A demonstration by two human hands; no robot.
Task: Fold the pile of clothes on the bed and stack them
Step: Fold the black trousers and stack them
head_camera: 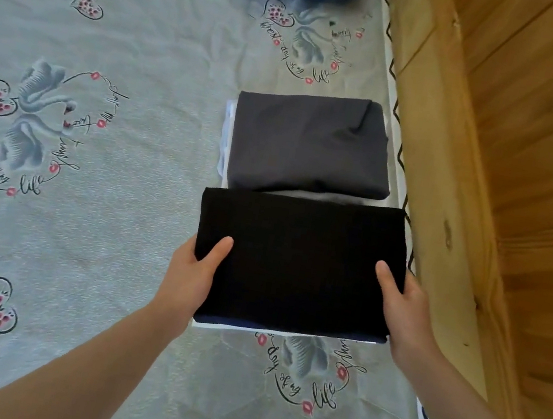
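A folded black garment [295, 264] atop a stack was gripped at its sides by the left hand [191, 275] and right hand [402, 305], thumbs curled on top, near a folded grey garment [310, 145] on the bed [97, 233].

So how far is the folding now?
Looks nearly done. A grey-topped stack sits folded by the wooden wall. Both hands, left and right, grip a second stack topped by a black garment. No unfolded clothes show; only setting this down seems left.

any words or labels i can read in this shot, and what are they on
"life": on the bedsheet, in the script looping round each swan print, upside down in places.
"best": beside the heart prints, likely, stylised.
Remaining script on the sheet: too cursive and distorted to read.
Folded black garment, grey stack: no text visible.
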